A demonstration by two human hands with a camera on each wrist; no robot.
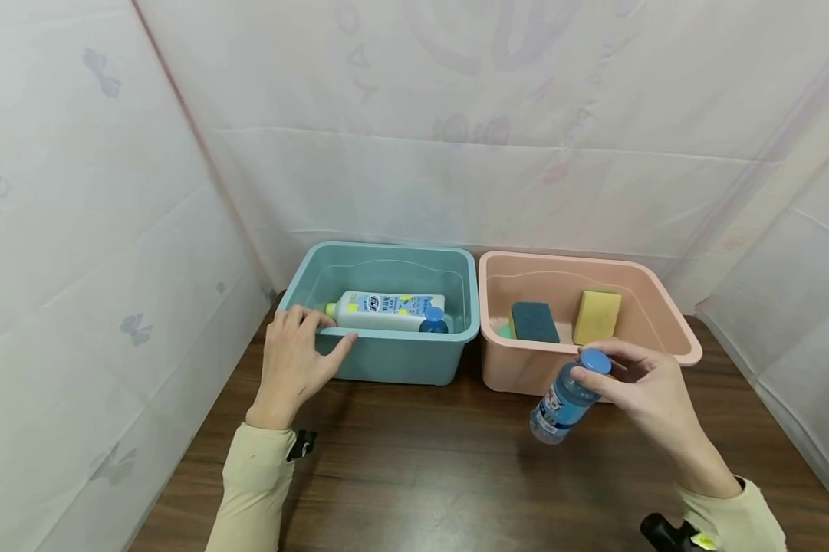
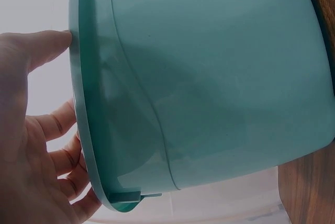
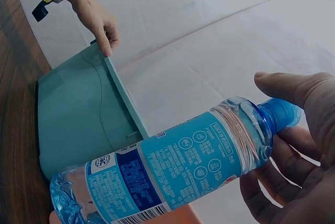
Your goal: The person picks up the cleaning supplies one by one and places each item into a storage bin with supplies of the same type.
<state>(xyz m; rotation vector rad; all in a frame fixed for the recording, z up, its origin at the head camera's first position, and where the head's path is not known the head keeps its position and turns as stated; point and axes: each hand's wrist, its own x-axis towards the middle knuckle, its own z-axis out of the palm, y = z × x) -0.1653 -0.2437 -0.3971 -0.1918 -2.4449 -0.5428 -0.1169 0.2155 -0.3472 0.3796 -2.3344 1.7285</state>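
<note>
My right hand (image 1: 652,387) holds a clear plastic bottle (image 3: 167,164) by its neck, just below the blue cap (image 1: 596,360). The bottle has a blue printed label and tilts with its base toward the lower left, in front of the pink bin (image 1: 524,368). At the front left corner of the teal bin (image 1: 393,359), my left hand (image 1: 293,360) grips the rim, fingers over the inside and thumb along the edge. Inside that bin lies a pale bottle (image 1: 386,310) with a yellow-green cap, beside a smaller blue-capped bottle (image 1: 433,320).
In the pink bin are a dark-faced scrub sponge (image 1: 534,322), a yellow sponge (image 1: 597,316) and a bit of something green (image 1: 504,331). Both bins stand side by side on a dark wooden table (image 1: 414,460), with white sheeting (image 1: 386,184) behind and at the sides.
</note>
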